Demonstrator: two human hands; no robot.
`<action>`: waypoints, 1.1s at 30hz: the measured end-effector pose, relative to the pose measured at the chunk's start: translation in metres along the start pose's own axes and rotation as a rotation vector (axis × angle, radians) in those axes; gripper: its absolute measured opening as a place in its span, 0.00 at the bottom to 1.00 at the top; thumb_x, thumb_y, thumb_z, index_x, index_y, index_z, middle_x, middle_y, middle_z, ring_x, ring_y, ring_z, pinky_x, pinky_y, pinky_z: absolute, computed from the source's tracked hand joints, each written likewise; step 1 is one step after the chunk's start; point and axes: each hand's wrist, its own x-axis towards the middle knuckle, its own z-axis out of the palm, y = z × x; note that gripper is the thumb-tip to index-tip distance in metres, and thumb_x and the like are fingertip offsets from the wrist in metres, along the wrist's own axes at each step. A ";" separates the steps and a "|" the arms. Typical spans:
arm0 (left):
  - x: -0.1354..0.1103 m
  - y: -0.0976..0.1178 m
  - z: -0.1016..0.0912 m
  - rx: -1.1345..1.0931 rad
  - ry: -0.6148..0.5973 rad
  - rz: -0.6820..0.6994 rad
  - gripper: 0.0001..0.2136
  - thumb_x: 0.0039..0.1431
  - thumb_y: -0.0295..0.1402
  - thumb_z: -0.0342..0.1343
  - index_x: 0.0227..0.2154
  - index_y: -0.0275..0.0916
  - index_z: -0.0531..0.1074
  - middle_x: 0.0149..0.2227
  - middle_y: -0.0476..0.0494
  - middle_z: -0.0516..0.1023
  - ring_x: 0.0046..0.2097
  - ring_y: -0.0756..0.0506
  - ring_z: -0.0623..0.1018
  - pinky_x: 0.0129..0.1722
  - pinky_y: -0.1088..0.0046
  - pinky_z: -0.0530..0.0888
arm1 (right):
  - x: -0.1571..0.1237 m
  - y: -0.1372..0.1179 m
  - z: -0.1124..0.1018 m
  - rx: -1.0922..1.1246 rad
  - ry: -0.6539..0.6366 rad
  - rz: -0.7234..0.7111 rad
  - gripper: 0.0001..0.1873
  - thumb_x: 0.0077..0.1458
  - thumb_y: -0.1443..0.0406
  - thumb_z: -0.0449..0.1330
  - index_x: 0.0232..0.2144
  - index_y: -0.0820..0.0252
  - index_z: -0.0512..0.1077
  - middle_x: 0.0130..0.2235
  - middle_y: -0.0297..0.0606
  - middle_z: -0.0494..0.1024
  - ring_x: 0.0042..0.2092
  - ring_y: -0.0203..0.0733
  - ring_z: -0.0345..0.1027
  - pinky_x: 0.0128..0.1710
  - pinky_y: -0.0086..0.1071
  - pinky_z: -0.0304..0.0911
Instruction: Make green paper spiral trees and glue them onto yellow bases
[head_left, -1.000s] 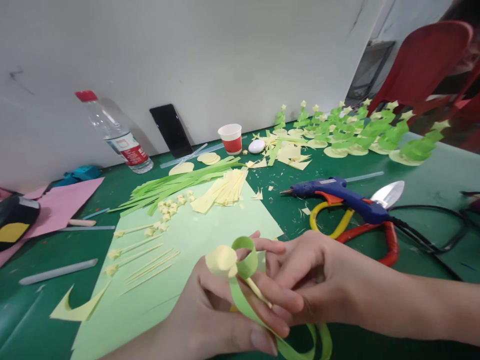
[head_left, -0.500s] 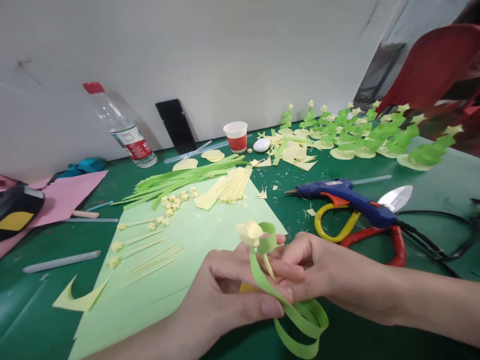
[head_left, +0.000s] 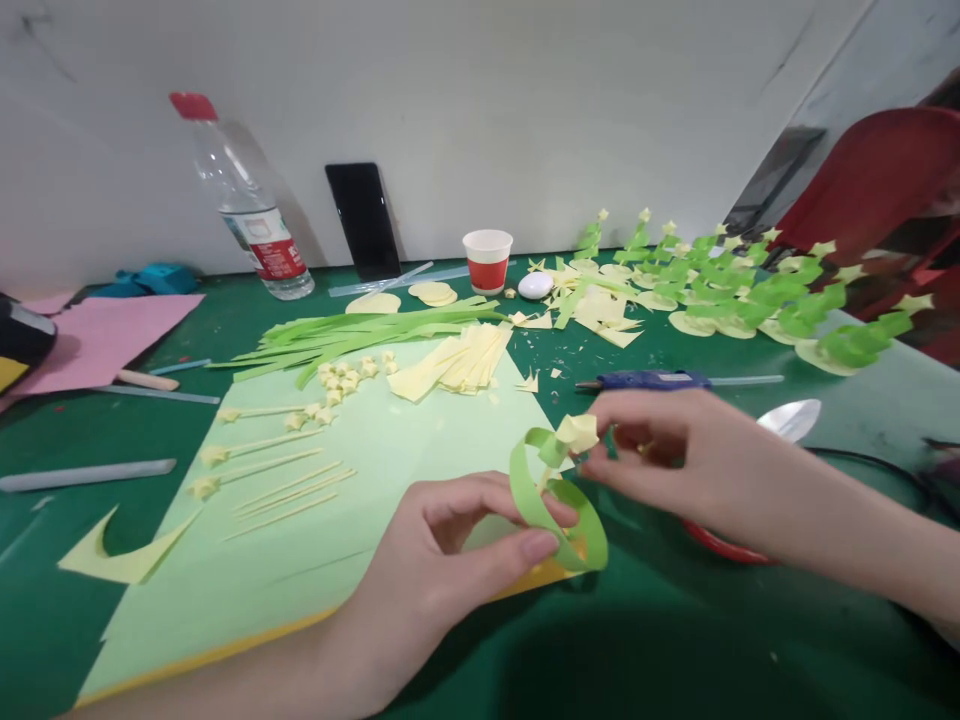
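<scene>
My left hand (head_left: 457, 560) pinches a light green paper strip (head_left: 596, 520) between thumb and fingers, near a thin cream stem (head_left: 546, 478). The strip curls round the upper stem and hangs in a loose loop. A folded cream paper star (head_left: 576, 433) tops the stem. My right hand (head_left: 660, 440) is at the star's right side, its curled thumb and index finger closed about the star's edge; the exact contact is partly hidden. Beneath my left hand lies a pale green sheet (head_left: 420, 440) with small paper stars (head_left: 345, 378), starred stems (head_left: 255, 470) and bare thin sticks (head_left: 289, 500).
Green strips (head_left: 360, 335) and cream strips (head_left: 457, 365) lie beyond. A blue glue gun (head_left: 645, 380) and scissors (head_left: 787, 420) are partly behind my right arm. A paper cup (head_left: 487, 262), bottle (head_left: 262, 230) and phone (head_left: 364, 220) stand by the wall. Several finished paper plants (head_left: 810, 300) stand right.
My right hand has moved up and right from the stem to the star. The stem and strip have shifted, and the hanging loop is smaller. The camera view has moved slightly.
</scene>
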 end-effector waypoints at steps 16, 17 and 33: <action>0.001 -0.007 0.002 0.034 -0.043 -0.054 0.03 0.47 0.26 0.62 0.23 0.40 0.79 0.33 0.48 0.82 0.38 0.47 0.78 0.41 0.76 0.73 | -0.008 -0.009 0.015 0.343 0.057 -0.107 0.05 0.46 0.65 0.59 0.22 0.56 0.66 0.29 0.32 0.64 0.26 0.33 0.58 0.22 0.27 0.55; 0.001 -0.007 0.002 0.025 -0.043 -0.057 0.04 0.47 0.25 0.62 0.23 0.40 0.79 0.33 0.49 0.82 0.39 0.47 0.78 0.41 0.76 0.73 | -0.008 -0.009 0.015 0.355 0.076 -0.107 0.05 0.46 0.65 0.59 0.22 0.56 0.66 0.29 0.32 0.64 0.26 0.33 0.58 0.23 0.27 0.56; 0.003 -0.010 0.001 -0.148 -0.021 -0.174 0.04 0.47 0.25 0.63 0.23 0.41 0.80 0.28 0.52 0.81 0.29 0.55 0.76 0.31 0.86 0.73 | -0.001 -0.002 0.015 0.357 0.161 -0.039 0.07 0.47 0.60 0.61 0.29 0.55 0.67 0.25 0.30 0.62 0.28 0.32 0.56 0.26 0.24 0.57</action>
